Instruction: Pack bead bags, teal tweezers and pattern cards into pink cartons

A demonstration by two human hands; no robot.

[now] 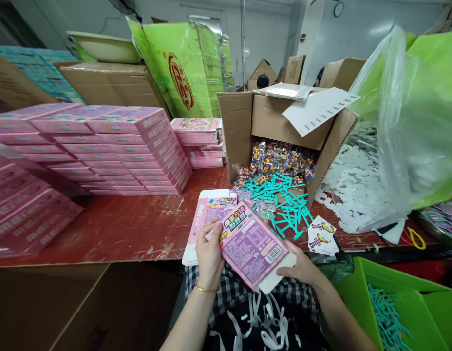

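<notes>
The flat pink cardboard box with the purple printed panel (249,243) sits between the two hands, just over the near edge of the scuffed red table (131,226) and above the person's lap. Its long axis runs on a slant, from up near the table at the left down toward the person's right side, where a white end flap hangs open. The left hand (209,256) grips the box's left long edge, thumb on top of the printed face and fingers curled under, so it holds the carton firmly. The right hand (302,267) is closed round the lower right corner from beneath, beside that open flap, and is plainly the nearer hand to it. A second flattened pink carton (204,214) lies on the table directly under and behind the held one. The heap of teal plastic pieces (284,204) and the small printed pattern cards (322,236) lie beyond the box, to the right, nearer the right hand.
</notes>
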